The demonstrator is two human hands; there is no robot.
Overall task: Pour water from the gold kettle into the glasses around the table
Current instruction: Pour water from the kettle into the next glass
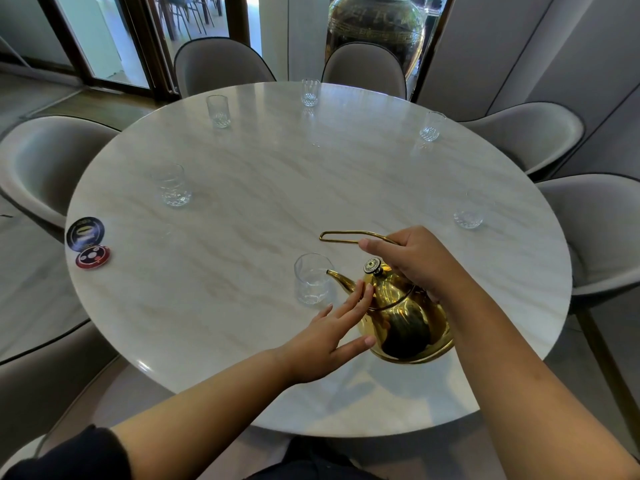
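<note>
Six glasses ring the round marble worktop [263, 188]. At the near side, the gold kettle [405, 320] is tilted toward the left, its spout tip at the rim of the nearest glass [312, 283]. The right hand [415, 261] is clenched around the kettle's thin wire handle [349, 236], which sticks out to the left. The left hand [332, 336] lies flat and released, fingertips [365, 292] resting against the kettle's body beside the spout. Two round discs [88, 240] sit at the worktop's left edge.
</note>
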